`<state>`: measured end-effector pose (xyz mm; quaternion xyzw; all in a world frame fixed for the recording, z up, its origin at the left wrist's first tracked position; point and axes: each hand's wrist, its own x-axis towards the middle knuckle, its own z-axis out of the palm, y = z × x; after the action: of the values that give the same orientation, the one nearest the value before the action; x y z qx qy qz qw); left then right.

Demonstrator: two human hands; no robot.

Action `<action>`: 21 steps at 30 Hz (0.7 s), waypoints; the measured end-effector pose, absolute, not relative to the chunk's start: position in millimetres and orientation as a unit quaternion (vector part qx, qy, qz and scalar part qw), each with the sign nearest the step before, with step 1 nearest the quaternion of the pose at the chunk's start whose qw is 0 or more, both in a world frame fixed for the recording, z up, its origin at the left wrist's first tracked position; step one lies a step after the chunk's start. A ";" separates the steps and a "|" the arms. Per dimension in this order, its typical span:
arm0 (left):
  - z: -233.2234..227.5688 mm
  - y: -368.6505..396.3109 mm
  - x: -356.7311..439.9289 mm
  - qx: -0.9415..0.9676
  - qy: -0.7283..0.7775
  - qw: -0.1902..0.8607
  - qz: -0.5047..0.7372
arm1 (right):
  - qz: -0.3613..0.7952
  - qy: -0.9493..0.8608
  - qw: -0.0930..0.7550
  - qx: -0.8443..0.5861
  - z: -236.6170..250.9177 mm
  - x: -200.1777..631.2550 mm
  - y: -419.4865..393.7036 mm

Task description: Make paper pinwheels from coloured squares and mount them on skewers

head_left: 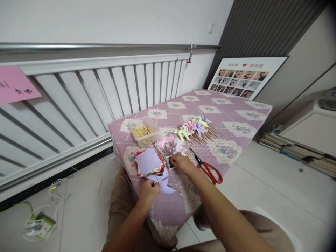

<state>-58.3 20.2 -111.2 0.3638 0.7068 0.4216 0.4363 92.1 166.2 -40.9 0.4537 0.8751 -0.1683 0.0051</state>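
My left hand (149,191) pinches a folded lavender paper piece (163,182) near the front corner of a low table under a purple quilted cover (236,115). My right hand (181,163) reaches down to a small box of tiny items (168,147), its fingertips at the box's front edge; what they hold is hidden. A stack of coloured paper squares (149,162) lies just left of that hand. Red-handled scissors (208,168) rest to its right. Several finished paper pinwheels on sticks (195,128) lie further back.
A clear tub of wooden sticks (144,132) stands at the table's left edge. A white slatted radiator cover (78,101) runs along the left wall. A photo board (244,78) leans behind the table. Books (291,147) and a power strip (39,225) lie on the floor.
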 end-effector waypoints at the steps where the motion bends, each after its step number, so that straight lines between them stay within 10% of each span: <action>1: -111.8 20.2 -58.2 0.363 0.706 0.437 0.423 | -0.179 0.874 -0.013 0.452 -39.3 93.9 164.7; 21: -107.1 18.5 -58.3 0.363 0.724 0.428 0.402 | -0.339 0.780 -0.247 0.465 -83.9 133.2 117.9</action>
<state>-58.3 18.5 -107.1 0.3631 0.7237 0.4019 0.4277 133.2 117.9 -83.9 0.4647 0.7798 -0.3389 -0.2472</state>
